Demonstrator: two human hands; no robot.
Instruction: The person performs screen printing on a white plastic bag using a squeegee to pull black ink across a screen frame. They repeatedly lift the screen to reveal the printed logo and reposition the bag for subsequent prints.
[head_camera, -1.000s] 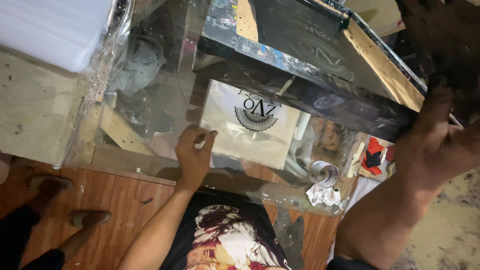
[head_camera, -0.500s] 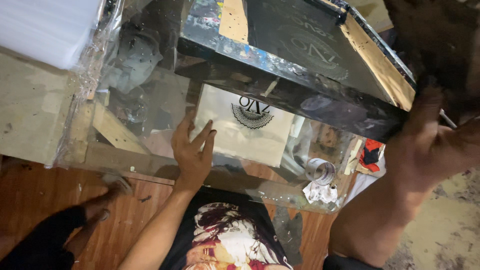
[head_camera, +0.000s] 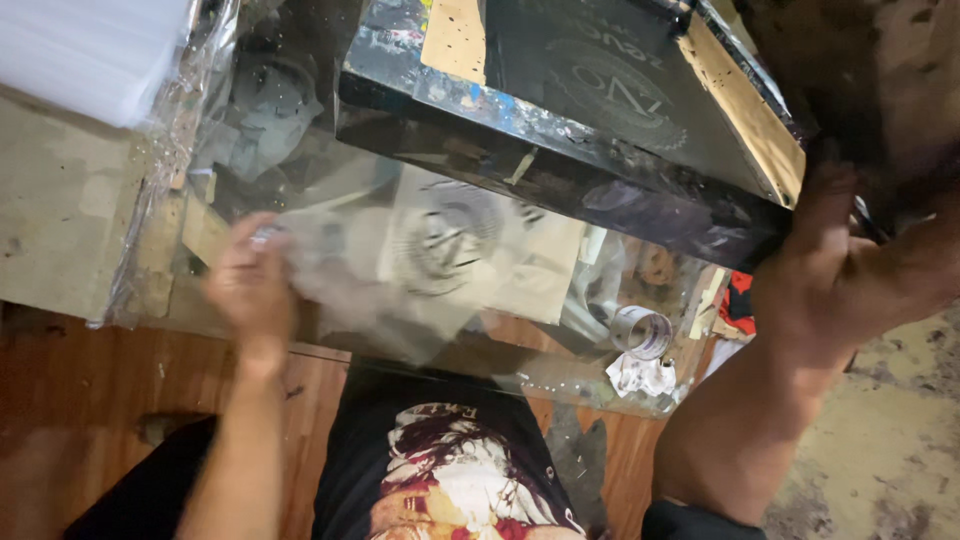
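At the far left, in the upper corner, lies a stack of white foam sheets (head_camera: 85, 50), soft and matte, with layered edges. Below it the bench (head_camera: 50, 230) shows a bare, dull beige surface, rough like cardboard, and a crinkled clear plastic film (head_camera: 190, 130) covers the part to the right of it, shiny and full of folds.

The left hand (head_camera: 250, 285) is over the near edge of this film. It is blurred, so I cannot tell how far its fingers are open; it seems to pinch a thin, pale, half-transparent sheet (head_camera: 340, 290) that spreads to the right as a smear. Under the film, just beside this sheet, lies a cream square card (head_camera: 470, 245) with a round dark emblem, flat on the bench.

Above the card hangs a large screen-printing frame (head_camera: 600, 110), tilted, with a dark mesh, a black border spattered with coloured paint and strips of tan tape along two sides. Near the lower edge of the bench stand a clear roll of tape (head_camera: 642, 332) and a crumpled white rag (head_camera: 640, 376), touching each other.

At the right, the right hand (head_camera: 815, 275) grips the corner of the frame; its fingers are closed around the edge, the thumb on the near side. Below, the floor (head_camera: 100, 400) is of reddish wooden boards.
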